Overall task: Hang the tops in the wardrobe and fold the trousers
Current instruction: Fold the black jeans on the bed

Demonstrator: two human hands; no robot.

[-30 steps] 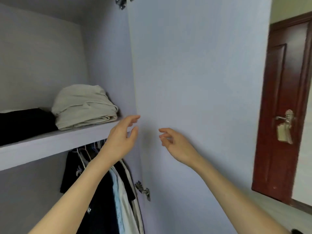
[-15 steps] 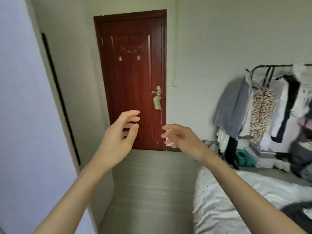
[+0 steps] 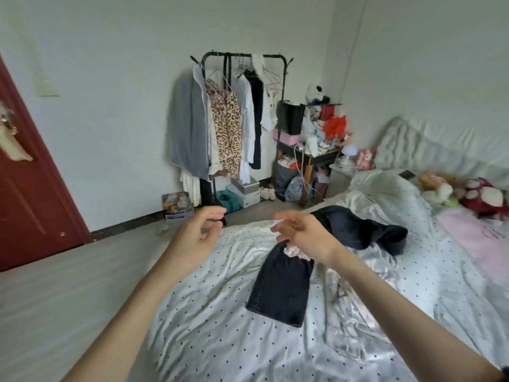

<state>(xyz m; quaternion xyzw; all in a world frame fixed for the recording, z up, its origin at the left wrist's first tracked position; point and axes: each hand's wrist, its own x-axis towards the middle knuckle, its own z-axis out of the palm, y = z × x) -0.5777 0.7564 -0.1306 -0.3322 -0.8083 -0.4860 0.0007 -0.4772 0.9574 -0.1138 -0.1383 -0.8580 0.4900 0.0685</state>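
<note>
On the dotted white bed sheet [image 3: 214, 323] lies a dark folded garment [image 3: 281, 290] with a pale lace trim at its top end. Behind it a second dark garment [image 3: 355, 227] lies crumpled and unfolded. A shiny silver-white garment [image 3: 349, 326] is spread flat to the right of the folded one. My left hand [image 3: 192, 238] hovers above the bed's near left edge, fingers loosely curled, holding nothing. Above the top of the folded garment, my right hand [image 3: 303, 232] is held out with relaxed fingers and is empty. The wardrobe is out of view.
A black clothes rail [image 3: 242, 55] with several hanging garments stands against the far wall. Boxes [image 3: 245, 193] sit under it. A cluttered side table [image 3: 311, 153] stands beside the bed. Plush toys [image 3: 468, 191] lie near the pillows. The red door [image 3: 30, 194] is at the left.
My view has swung right, from the wardrobe past the red door to the bed. Both hands stay raised in front of me, empty throughout.
</note>
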